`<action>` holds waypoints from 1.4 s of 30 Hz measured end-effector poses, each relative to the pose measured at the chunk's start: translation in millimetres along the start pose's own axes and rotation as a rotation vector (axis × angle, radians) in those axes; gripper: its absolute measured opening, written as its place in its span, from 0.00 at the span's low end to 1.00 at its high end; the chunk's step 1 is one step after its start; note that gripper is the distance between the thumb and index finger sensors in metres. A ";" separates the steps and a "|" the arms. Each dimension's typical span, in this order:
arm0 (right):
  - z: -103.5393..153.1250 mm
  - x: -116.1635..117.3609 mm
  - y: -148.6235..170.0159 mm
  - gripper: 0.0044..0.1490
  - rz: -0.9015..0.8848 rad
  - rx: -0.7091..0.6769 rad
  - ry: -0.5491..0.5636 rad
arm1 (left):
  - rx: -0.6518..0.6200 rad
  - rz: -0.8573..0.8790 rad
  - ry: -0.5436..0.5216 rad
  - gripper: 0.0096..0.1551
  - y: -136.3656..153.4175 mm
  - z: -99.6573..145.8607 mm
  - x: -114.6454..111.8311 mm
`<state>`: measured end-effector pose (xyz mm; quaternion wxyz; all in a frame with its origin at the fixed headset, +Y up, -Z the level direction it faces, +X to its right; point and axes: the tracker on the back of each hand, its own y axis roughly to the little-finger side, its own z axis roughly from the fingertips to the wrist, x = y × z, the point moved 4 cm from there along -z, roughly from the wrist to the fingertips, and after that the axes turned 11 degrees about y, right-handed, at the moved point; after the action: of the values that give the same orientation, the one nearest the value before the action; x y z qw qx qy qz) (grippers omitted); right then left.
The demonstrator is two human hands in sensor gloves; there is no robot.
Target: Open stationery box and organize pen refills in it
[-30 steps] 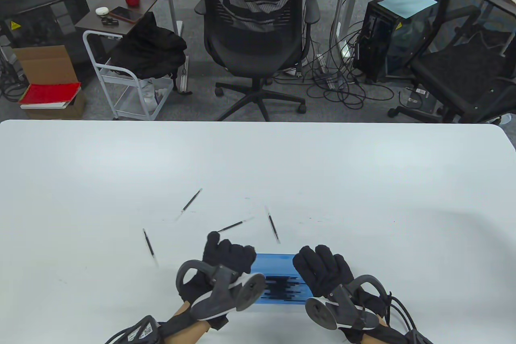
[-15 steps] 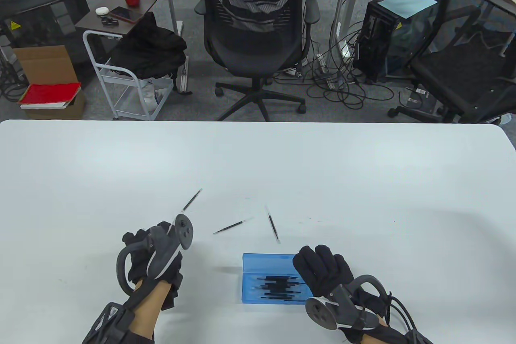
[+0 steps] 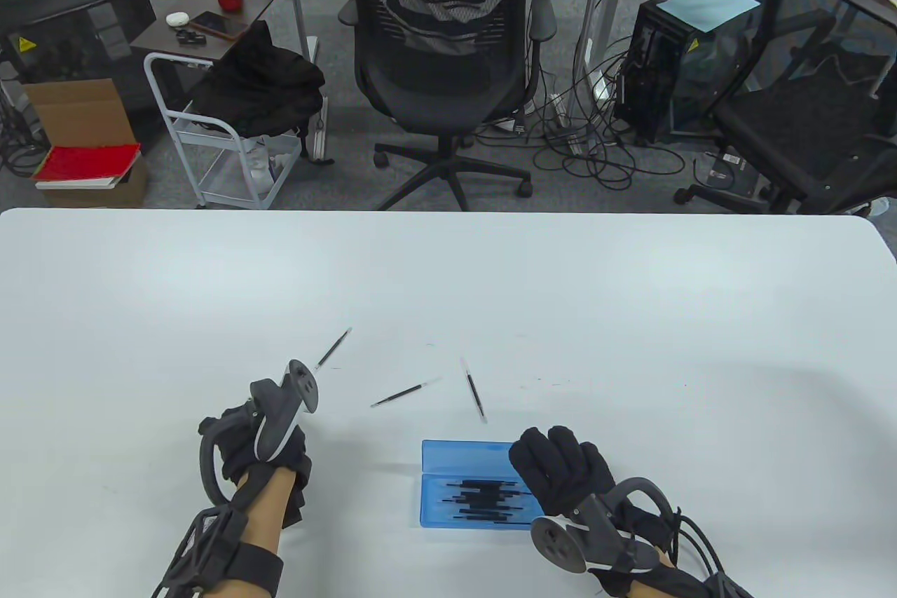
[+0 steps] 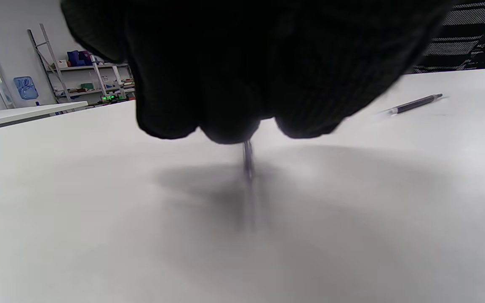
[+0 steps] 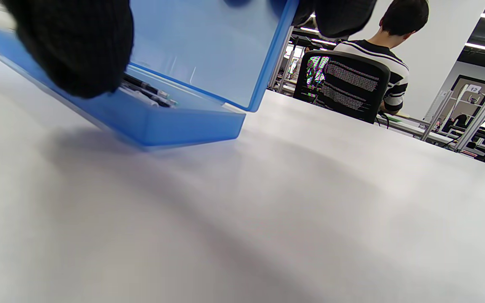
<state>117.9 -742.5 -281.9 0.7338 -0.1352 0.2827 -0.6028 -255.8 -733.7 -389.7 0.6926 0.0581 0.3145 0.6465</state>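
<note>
Table view: the blue stationery box [image 3: 466,486] sits open near the table's [image 3: 631,317] front edge, dark pen refills [image 3: 483,496] lying in its tray. The right hand [image 3: 560,468] props the lid, fingers over its edge. The left hand [image 3: 256,444] is down on the table well left of the box; three refills [image 3: 405,392] lie loose beyond.

Left wrist view: curled fingertips [image 4: 225,122] pinch a thin refill [image 4: 248,158] against the table (blurred, so I judge rather than swear). So slim and smooth a rod could slip or roll away.

Right wrist view: the box is translucent blue plastic, thin-walled, hinged; the lid [image 5: 209,50] stands tilted under the fingers. Released, it may drop shut.
</note>
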 end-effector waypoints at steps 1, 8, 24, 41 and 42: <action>0.0 0.0 0.1 0.71 0.000 0.000 0.000 | 0.005 -0.002 0.005 0.30 -0.4 -0.9 -0.9; 0.0 0.0 0.1 0.71 0.002 -0.001 0.000 | 0.033 0.007 0.018 0.29 1.1 -5.4 -4.8; 0.0 -0.2 -0.6 0.71 0.012 -0.002 0.000 | 0.072 0.039 0.000 0.28 7.9 -7.1 -10.8; 0.0 -0.1 -0.8 0.71 0.013 -0.002 -0.002 | 0.113 0.105 -0.022 0.28 14.9 -9.0 -12.1; -0.1 -0.1 -0.7 0.71 0.013 -0.002 -0.001 | 0.106 0.110 -0.023 0.28 15.7 -8.6 -11.5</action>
<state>117.2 -742.6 -281.5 0.7378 -0.1347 0.2837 -0.5975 -273.3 -744.7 -384.7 0.6557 0.1193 0.3368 0.6651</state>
